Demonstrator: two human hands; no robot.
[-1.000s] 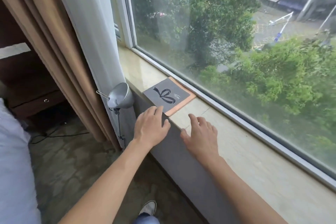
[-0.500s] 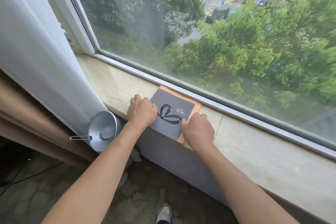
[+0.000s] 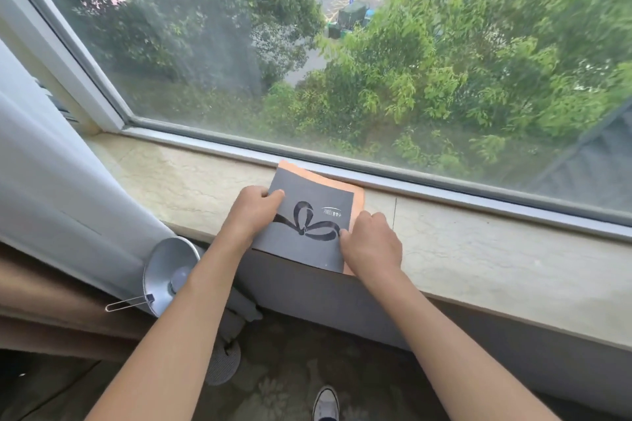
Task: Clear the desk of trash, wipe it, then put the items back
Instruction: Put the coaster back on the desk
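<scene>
A flat grey booklet with a black bow printed on it lies on top of a flat orange item on the marble window sill. The pair reaches from the window frame to the sill's front edge. My left hand grips the grey booklet's left edge, thumb on top. On the stack's right side my right hand holds the edge with curled fingers. Whether the orange item is gripped too is hidden by the hands.
A metal lamp shade on a stand sits low at the left, just below the sill. White and brown curtains hang at the left. The window pane closes the sill's far side. My shoe is on the patterned floor.
Both hands went from hovering near the sill's front edge to closing on the left and right edges of the grey booklet. The camera has swung closer over the sill.
</scene>
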